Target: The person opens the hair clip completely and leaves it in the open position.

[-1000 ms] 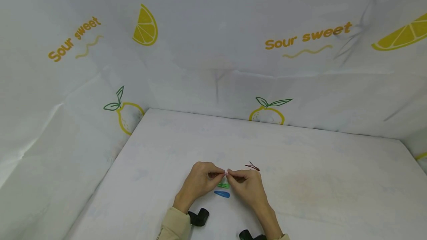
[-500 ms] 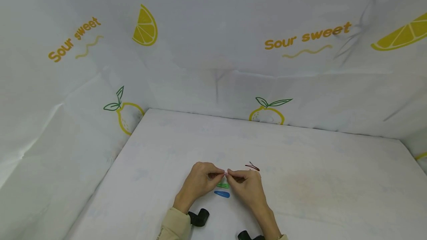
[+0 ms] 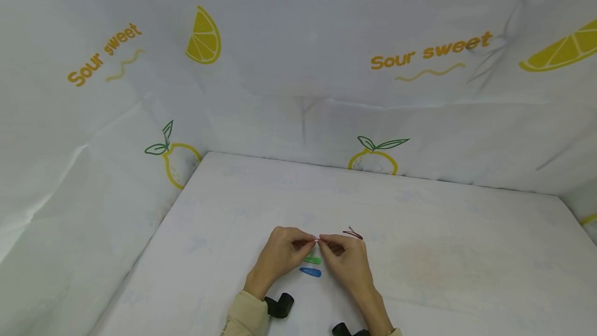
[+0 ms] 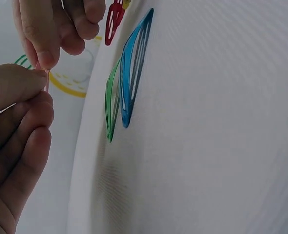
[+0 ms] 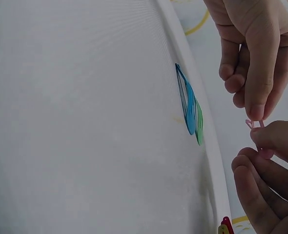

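Pink hair clip [image 3: 316,240], pinched at its ends by left hand [image 3: 280,254] and right hand [image 3: 346,259], sits just above the green hair clip [image 3: 312,260]; a blue clip [image 3: 310,272] lies nearer. Likely mid-snap: opposed fingertip pressure should flex it.
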A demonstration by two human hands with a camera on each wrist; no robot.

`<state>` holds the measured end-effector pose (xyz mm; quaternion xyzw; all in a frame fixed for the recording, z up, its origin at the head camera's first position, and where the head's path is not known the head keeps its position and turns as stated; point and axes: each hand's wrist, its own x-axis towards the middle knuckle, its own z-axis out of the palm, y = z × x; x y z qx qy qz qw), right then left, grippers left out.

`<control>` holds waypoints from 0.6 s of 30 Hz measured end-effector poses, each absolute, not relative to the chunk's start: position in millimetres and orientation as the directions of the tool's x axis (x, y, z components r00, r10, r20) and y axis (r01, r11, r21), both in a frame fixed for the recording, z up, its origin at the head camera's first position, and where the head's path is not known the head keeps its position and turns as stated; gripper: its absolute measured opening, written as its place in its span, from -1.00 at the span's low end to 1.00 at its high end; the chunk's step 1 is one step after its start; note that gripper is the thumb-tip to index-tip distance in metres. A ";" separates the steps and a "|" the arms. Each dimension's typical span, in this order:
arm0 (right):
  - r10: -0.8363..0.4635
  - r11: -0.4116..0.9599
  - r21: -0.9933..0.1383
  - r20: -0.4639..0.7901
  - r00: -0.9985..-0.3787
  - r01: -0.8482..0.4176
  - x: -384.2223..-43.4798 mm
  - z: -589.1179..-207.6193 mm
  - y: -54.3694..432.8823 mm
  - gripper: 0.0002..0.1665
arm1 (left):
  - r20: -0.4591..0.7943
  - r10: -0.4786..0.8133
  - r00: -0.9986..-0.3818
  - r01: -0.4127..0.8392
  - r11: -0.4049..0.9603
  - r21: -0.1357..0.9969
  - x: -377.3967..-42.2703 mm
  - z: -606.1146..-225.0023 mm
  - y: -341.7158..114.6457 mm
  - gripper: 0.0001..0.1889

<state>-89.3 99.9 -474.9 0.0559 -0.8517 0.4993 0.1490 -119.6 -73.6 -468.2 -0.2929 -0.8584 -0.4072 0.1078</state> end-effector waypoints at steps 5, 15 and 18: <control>0.052 0.512 -0.822 0.318 -0.947 -0.248 -89.7 -474.1 102.5 -0.86 | 0.346 0.426 -0.836 0.540 0.522 0.661 -121.9 -468.8 -72.0 -0.91; 0.079 0.552 -0.807 0.303 -0.950 -0.212 -89.4 -473.0 108.4 -0.86 | 0.279 0.422 -0.862 0.489 0.553 0.675 -124.9 -469.9 -71.5 -0.93; 0.073 0.568 -0.795 0.304 -0.950 -0.211 -89.4 -472.8 109.9 -0.91 | 0.275 0.418 -0.866 0.483 0.551 0.681 -125.5 -469.9 -70.8 -0.93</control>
